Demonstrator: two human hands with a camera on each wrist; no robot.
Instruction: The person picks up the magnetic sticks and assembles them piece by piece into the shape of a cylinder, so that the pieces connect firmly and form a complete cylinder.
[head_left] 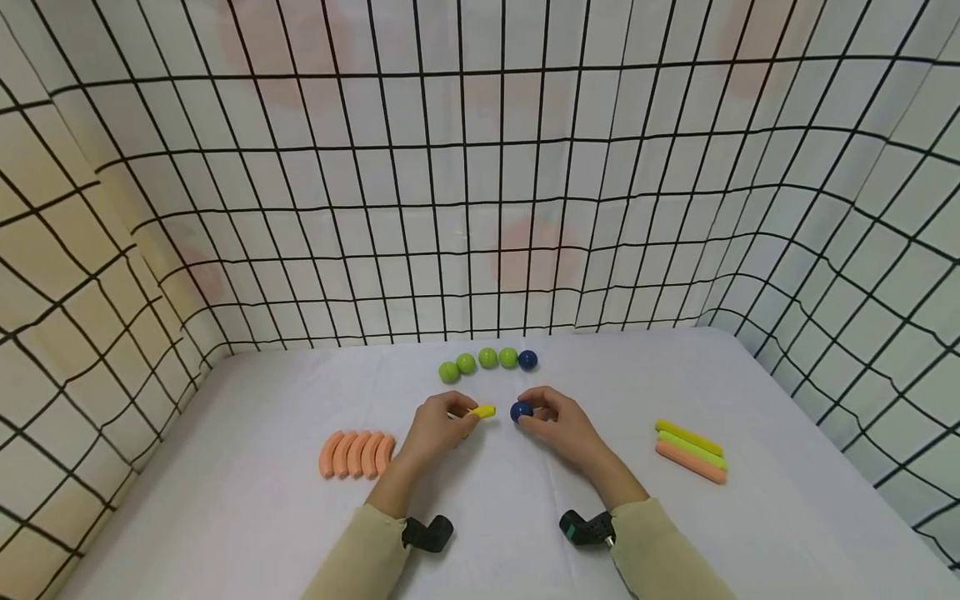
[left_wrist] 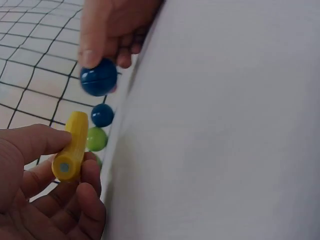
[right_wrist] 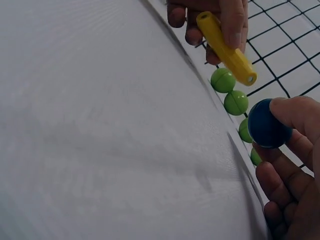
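Nearest us, both sleeves (head_left: 360,554) run off the bottom edge. Left hand (head_left: 438,427) pinches a short yellow rod (head_left: 486,411) — one end behind the fingers — and right hand (head_left: 561,423) grips a navy ball (head_left: 518,412), just apart over the white tabletop (head_left: 510,517). Beyond, four green balls (head_left: 488,357), two part-hidden from the right wrist, then a second navy ball (head_left: 528,360); black netting (head_left: 502,145), cut off above.

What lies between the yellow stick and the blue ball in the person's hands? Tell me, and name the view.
Nothing: the stretch is bare. The head view shows the yellow stick and held blue ball apart, with only white cloth behind the gap.
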